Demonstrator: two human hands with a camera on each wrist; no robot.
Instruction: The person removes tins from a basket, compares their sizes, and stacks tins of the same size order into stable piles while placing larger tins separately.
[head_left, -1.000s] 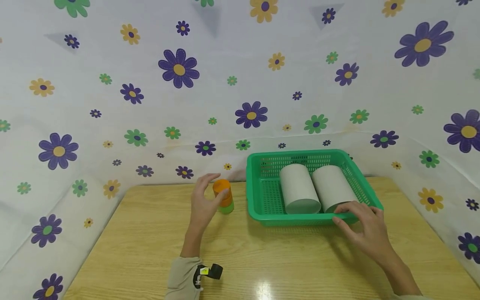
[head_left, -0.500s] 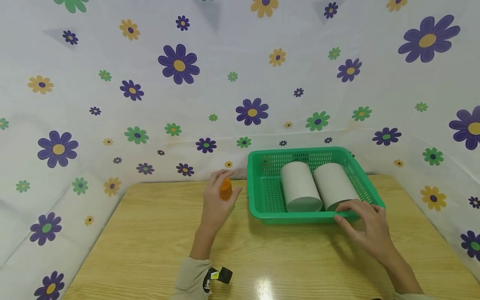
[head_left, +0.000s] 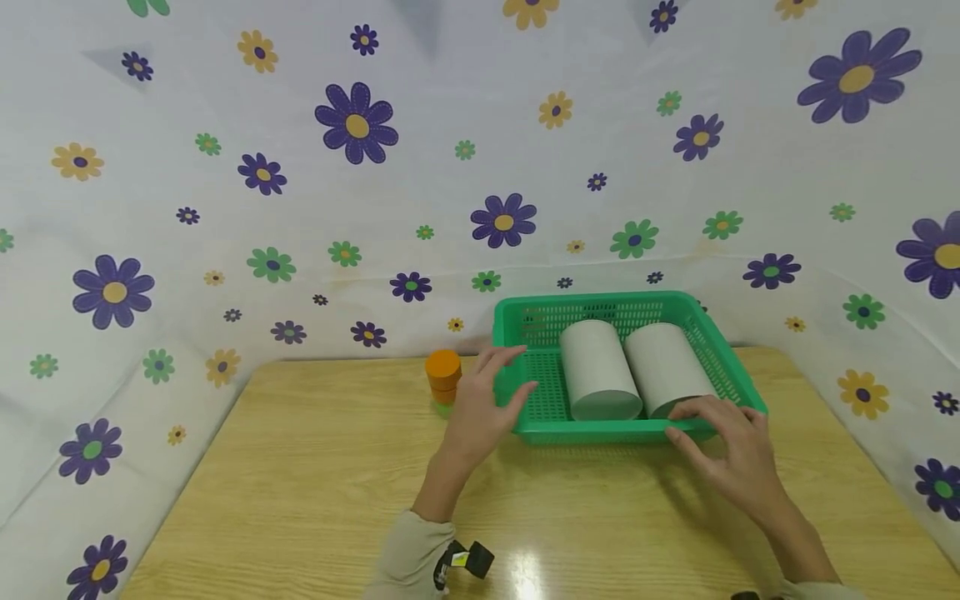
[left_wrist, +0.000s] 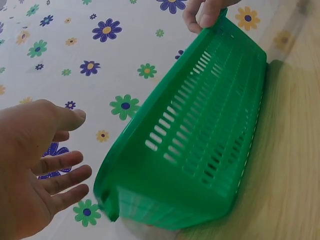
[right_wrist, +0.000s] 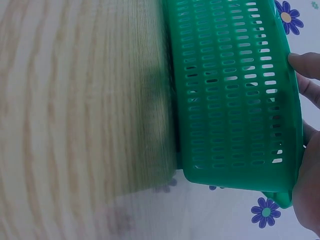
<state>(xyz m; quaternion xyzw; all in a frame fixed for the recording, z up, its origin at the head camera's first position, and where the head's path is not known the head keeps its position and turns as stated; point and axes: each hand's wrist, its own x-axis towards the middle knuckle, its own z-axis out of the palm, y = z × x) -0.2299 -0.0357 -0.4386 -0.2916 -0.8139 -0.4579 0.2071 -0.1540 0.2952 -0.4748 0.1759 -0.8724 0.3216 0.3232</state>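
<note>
— What are the hands doing?

— The left hand (head_left: pixel 480 417) is empty, thumb and fingers parted. It's at the left end of the green basket (head_left: pixel 570 430), and the left wrist view shows a gap to the corner. The right hand (head_left: pixel 731 458) pinches the front rim near the right corner, thumb outside, fingers over the edge.

— And the basket?

— Flat on the wooden table (head_left: pixel 315 467), against the flowered cloth (head_left: pixel 420 183) at the back. Inside, the left roll (head_left: pixel 598 367) and the right roll (head_left: pixel 666 367), both white, lie side by side on the right; the left part of the floor is bare.

— So what could go wrong?

— Weight on one side, I'd say. If only the right hand lifted, that corner would rise first, and the rolls could tumble toward the bare left part.

— Could the grip itself fail?

— Possibly. It's a pinch on a narrow rim close to the corner, so a hard pull might twist the basket or let the plastic slip from the fingers. The fingertips are also near the end of the right roll; if it slid forward, it could press on them. I can't tell whether they touch now.

— Anything else within reach?

— The orange and green stack (head_left: pixel 444 371), upright just left of the left hand. A careless swing of that wrist, or the basket shoved left, might topple it.
</note>
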